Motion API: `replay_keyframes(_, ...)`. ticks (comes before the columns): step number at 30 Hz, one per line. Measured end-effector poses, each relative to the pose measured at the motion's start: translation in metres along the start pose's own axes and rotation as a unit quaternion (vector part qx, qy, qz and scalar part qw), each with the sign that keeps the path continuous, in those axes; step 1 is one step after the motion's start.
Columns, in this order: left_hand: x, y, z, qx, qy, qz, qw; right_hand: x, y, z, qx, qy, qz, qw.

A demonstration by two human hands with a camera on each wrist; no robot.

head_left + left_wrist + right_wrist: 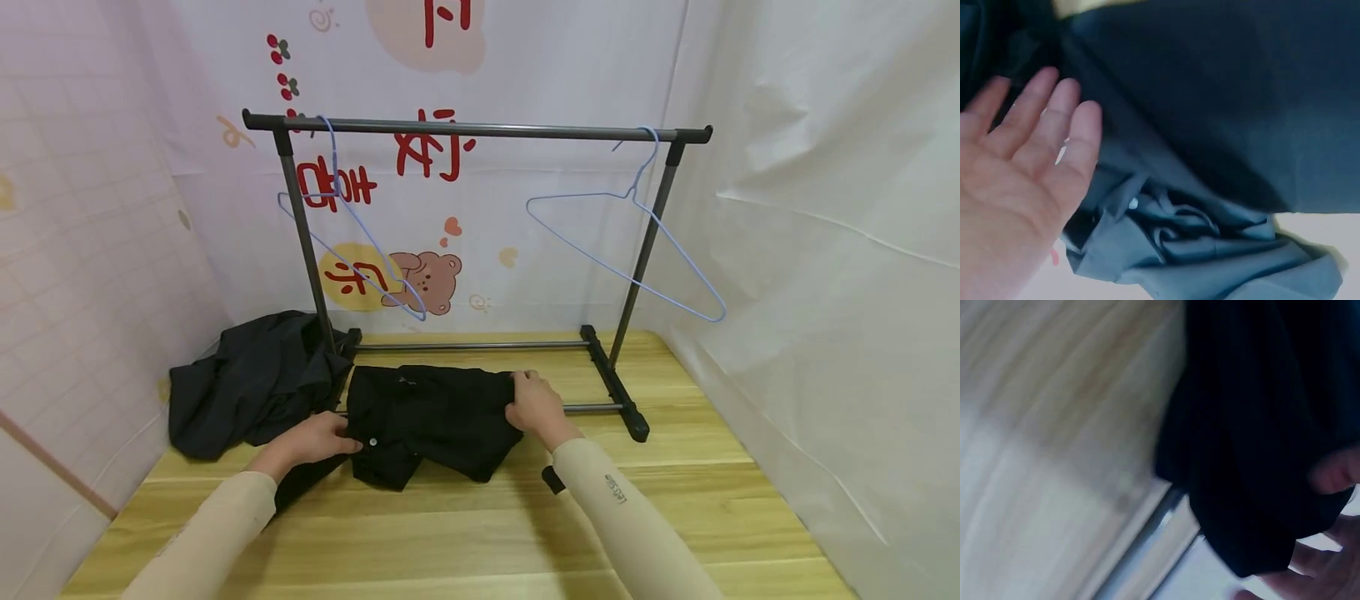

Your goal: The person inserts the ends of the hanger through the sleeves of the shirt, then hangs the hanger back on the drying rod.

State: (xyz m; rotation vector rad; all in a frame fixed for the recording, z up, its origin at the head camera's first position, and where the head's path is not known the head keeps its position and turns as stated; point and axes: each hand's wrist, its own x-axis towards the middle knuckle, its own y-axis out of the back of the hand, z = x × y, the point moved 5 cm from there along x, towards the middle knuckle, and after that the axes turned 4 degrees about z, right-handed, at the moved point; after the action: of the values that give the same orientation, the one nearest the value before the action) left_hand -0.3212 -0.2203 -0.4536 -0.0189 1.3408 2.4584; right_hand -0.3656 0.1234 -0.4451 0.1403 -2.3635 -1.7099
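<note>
A black garment (450,417) with a white button near its left end is spread between both hands, low in front of the rack. My right hand (536,407) pinches its upper right corner. In the right wrist view, the thumb (1335,474) lies over the dark cloth and the other fingers are behind it. At the left end, my left hand (318,437) touches the edge by the button. Its fingers (1085,128) look fairly straight against the dark cloth in the left wrist view. More dark cloth (300,483) trails below the left hand.
A metal rack (480,129) stands on the wooden table (420,542). Two blue hangers, one at the left (360,221) and one at the right (592,250), hang from its bar. A dark cloth pile (255,383) lies at the left rack foot.
</note>
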Motion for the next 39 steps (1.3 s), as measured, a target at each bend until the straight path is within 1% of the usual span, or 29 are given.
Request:
replay_keyframes(2,0.001,0.008,0.0,-0.015,0.012,0.006,0.9998,0.002,0.006,-0.013,-0.002,0.036,0.035,0.999)
replay_keyframes(4,0.004,0.016,0.0,-0.036,0.026,0.022,0.9988,0.001,0.007,-0.029,-0.006,0.084,0.057,0.995)
replay_keyframes(6,0.007,0.021,0.001,-0.062,0.037,0.037,0.9967,-0.002,0.006,-0.045,0.0,0.125,0.061,0.99)
replay_keyframes(8,0.011,0.023,0.003,-0.083,0.046,0.049,0.9943,-0.005,0.001,-0.057,-0.002,0.15,0.059,0.987)
replay_keyframes(10,0.015,0.02,0.005,-0.101,0.052,0.053,0.9921,-0.008,-0.004,-0.066,-0.016,0.16,0.067,0.985)
replay_keyframes(12,0.018,0.015,0.007,-0.105,0.055,0.052,0.9916,-0.009,-0.009,-0.072,-0.044,0.157,0.081,0.983)
replay_keyframes(15,0.024,0.003,0.012,-0.096,0.05,0.047,0.9931,-0.01,-0.014,-0.076,-0.095,0.129,0.089,0.983)
replay_keyframes(17,0.026,-0.004,0.018,-0.085,0.039,0.045,0.9946,-0.009,-0.017,-0.074,-0.103,0.098,0.065,0.988)
replay_keyframes(19,0.028,-0.009,0.026,-0.082,0.026,0.045,0.9953,-0.007,-0.02,-0.071,-0.066,0.072,0.025,0.995)
replay_keyframes(20,0.029,-0.012,0.031,-0.087,0.019,0.044,0.995,-0.006,-0.022,-0.069,-0.028,0.061,0.004,0.998)
replay_keyframes(21,0.029,-0.014,0.036,-0.095,0.012,0.041,0.9946,-0.005,-0.023,-0.066,0.024,0.05,-0.015,0.998)
replay_keyframes(22,0.029,-0.016,0.042,-0.103,0.004,0.038,0.9939,-0.004,-0.023,-0.064,0.085,0.039,-0.032,0.995)
replay_keyframes(23,0.029,-0.017,0.048,-0.116,-0.007,0.034,0.9927,-0.003,-0.022,-0.063,0.147,0.032,-0.045,0.988)
replay_keyframes(25,0.028,-0.02,0.06,-0.14,-0.031,0.021,0.9894,-0.002,-0.019,-0.06,0.26,0.018,-0.059,0.964)
replay_keyframes(26,0.028,-0.021,0.066,-0.152,-0.044,0.014,0.9874,0.0,-0.017,-0.059,0.299,0.013,-0.06,0.952)
replay_keyframes(27,0.028,-0.023,0.071,-0.16,-0.058,0.007,0.9854,0.0,-0.014,-0.058,0.328,0.007,-0.057,0.943)
replay_keyframes(28,0.027,-0.024,0.076,-0.162,-0.072,0.001,0.9842,0.001,-0.012,-0.058,0.343,0.002,-0.054,0.938)
replay_keyframes(29,0.026,-0.026,0.08,-0.163,-0.084,-0.007,0.983,0.002,-0.01,-0.057,0.35,-0.002,-0.051,0.935)
replay_keyframes(31,0.026,-0.028,0.085,-0.157,-0.104,-0.012,0.9821,0.003,-0.008,-0.055,0.351,-0.016,-0.05,0.935)
replay_keyframes(32,0.025,-0.028,0.088,-0.15,-0.112,-0.008,0.9823,0.003,-0.008,-0.054,0.349,-0.022,-0.051,0.935)
replay_keyframes(33,0.025,-0.028,0.088,-0.14,-0.112,0.007,0.9837,0.002,-0.008,-0.053,0.348,-0.027,-0.054,0.936)
replay_keyframes(34,0.025,-0.026,0.088,-0.129,-0.106,0.029,0.9855,0.002,-0.009,-0.053,0.348,-0.03,-0.059,0.935)
replay_keyframes(36,0.026,-0.018,0.083,-0.119,-0.076,0.091,0.9858,0.001,-0.011,-0.052,0.35,-0.033,-0.07,0.933)
replay_keyframes(37,0.027,-0.014,0.079,-0.112,-0.054,0.125,0.9843,0.0,-0.012,-0.052,0.35,-0.031,-0.074,0.933)
replay_keyframes(38,0.028,-0.008,0.075,-0.11,-0.034,0.158,0.9806,0.0,-0.013,-0.052,0.35,-0.029,-0.077,0.933)
replay_keyframes(39,0.029,-0.004,0.071,-0.111,-0.012,0.183,0.9768,-0.001,-0.013,-0.052,0.351,-0.028,-0.079,0.933)
